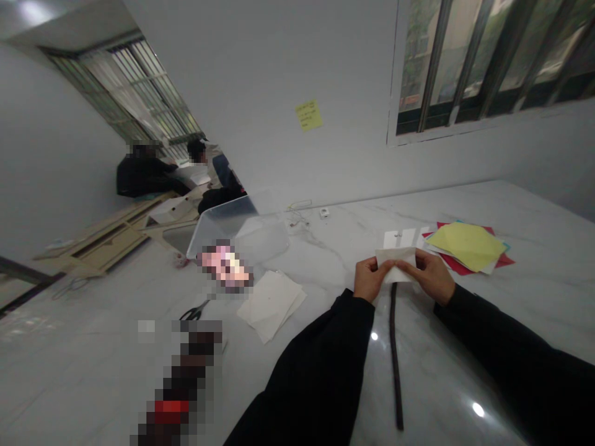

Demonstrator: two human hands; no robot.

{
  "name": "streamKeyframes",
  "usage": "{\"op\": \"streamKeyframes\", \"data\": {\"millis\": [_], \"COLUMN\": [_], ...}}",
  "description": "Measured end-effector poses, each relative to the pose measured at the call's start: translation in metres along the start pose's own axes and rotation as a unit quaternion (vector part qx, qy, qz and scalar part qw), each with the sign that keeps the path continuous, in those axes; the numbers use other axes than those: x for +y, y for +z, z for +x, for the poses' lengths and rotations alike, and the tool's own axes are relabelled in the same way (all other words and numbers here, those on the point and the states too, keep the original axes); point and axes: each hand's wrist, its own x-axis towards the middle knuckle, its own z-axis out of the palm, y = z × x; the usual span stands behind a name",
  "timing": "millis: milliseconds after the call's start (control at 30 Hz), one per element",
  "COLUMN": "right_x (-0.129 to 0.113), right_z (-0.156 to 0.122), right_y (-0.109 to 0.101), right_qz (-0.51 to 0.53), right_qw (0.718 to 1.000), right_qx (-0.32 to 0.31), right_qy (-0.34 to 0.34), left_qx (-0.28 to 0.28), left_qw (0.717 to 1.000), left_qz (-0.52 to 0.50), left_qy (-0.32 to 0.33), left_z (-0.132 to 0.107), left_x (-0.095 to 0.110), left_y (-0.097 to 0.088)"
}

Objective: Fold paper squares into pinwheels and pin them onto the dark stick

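A small sheet of white paper is pinched between my two hands, above the marble-patterned table. My left hand grips its left side, with the thumb pressed on the front. On the other side my right hand holds it the same way, the thumbs almost meeting. Whether the paper is folded I cannot tell. Just behind it lie white paper pieces. A thin dark stick runs along the table from below the paper toward me, its far end hidden behind the sheet.
Stacked colored paper lies right of my hands. To the left are white sheets, scissors and a clear plastic bin. A yellow sticky note is on the wall. Two people sit in the far left background.
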Motion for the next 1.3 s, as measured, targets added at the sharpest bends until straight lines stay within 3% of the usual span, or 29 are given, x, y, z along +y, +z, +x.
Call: {"op": "streamKeyframes", "data": {"millis": [1300], "right_x": [0.0030], "right_z": [-0.0009], "right_y": [0.0009], "right_qz": [0.008], "right_qw": [1.000], "right_qx": [0.010], "right_qy": [0.022], "left_qx": [0.013], "left_qw": [1.000], "left_qz": [-0.005], "left_qy": [0.010], "left_z": [-0.0014], "left_x": [-0.0016], "left_y": [0.0028]}}
